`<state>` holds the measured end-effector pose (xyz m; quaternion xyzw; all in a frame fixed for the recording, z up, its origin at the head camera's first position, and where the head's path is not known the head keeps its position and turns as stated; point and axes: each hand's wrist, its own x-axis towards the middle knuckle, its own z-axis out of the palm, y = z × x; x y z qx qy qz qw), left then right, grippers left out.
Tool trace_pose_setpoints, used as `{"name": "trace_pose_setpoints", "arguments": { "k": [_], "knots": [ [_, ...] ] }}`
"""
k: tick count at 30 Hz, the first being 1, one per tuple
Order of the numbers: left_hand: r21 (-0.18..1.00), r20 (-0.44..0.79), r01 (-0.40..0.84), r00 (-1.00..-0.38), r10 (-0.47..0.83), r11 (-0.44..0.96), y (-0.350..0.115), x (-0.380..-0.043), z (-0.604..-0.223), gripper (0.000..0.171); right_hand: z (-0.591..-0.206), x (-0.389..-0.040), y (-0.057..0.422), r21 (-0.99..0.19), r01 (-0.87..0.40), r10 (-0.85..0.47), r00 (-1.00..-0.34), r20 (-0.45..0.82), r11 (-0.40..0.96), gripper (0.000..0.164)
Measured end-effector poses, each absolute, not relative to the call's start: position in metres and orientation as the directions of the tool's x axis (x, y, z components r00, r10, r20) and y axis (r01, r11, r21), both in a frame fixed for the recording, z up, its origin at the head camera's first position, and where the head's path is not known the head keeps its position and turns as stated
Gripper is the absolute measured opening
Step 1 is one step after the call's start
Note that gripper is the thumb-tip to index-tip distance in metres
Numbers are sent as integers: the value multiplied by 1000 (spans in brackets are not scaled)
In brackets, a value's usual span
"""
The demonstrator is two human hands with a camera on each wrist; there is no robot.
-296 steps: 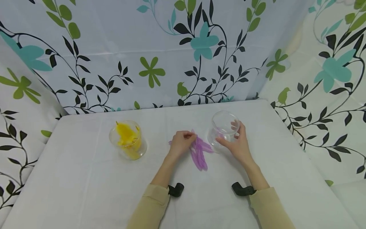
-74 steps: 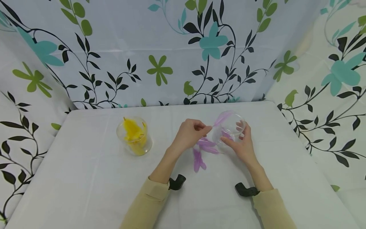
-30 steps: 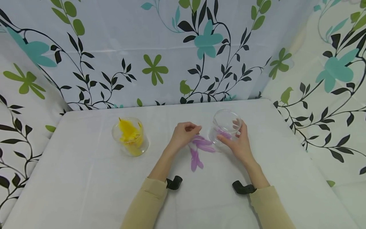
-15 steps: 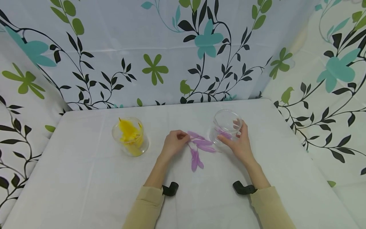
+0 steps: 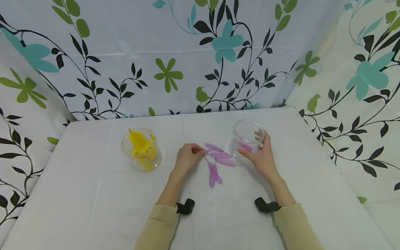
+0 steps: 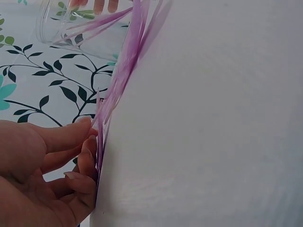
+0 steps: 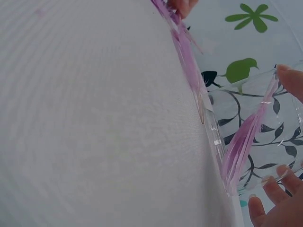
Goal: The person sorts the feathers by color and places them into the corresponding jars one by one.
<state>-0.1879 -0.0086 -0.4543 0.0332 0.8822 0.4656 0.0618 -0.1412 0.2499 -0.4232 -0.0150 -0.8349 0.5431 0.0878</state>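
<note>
On the white table, several purple feathers (image 5: pixel 220 156) lie in a loose, fanned pile between the hands. The left hand (image 5: pixel 187 158) is at the pile's left end. Its thumb and index fingertip pinch a purple feather (image 6: pixel 102 113) in the left wrist view. To the right, the right hand (image 5: pixel 264 156) grips the side of a clear cup (image 5: pixel 233 147), thumb on the near side and fingers behind. The cup stands upright on the table. Purple feathers (image 7: pixel 244 149) rest inside it, seen through the wall in the right wrist view.
A second clear cup (image 5: pixel 158 159) holding yellow feathers (image 5: pixel 140 144) stands on the table's left side. Behind the table (image 5: pixel 93 198) hangs a curtain (image 5: pixel 125 45) printed with leaves and flowers, and it continues along both sides.
The left hand held a purple feather at the cup's rim, then came back left to the pile, where its fingers pinch another. More purple shows inside the cup. The right hand kept its grip.
</note>
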Motion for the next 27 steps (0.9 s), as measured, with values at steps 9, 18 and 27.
{"name": "trace_pose_setpoints", "arguments": {
  "k": [9, 18, 27],
  "knots": [
    [823, -89, -10, -990, 113, 568, -10, -187, -454, 15, -426, -143, 252, -908, -84, 116, -983, 143, 410, 97],
    [837, -103, -11, -985, 137, 547, -11, -186, -454, 16, -438, -150, 258, -913, -83, 130, -981, 146, 399, 95],
    [854, -90, -2, -986, 144, 520, -14, -188, -444, 20, -464, -160, 269, -906, -102, 132, -977, 169, 411, 100]
  ]
}}
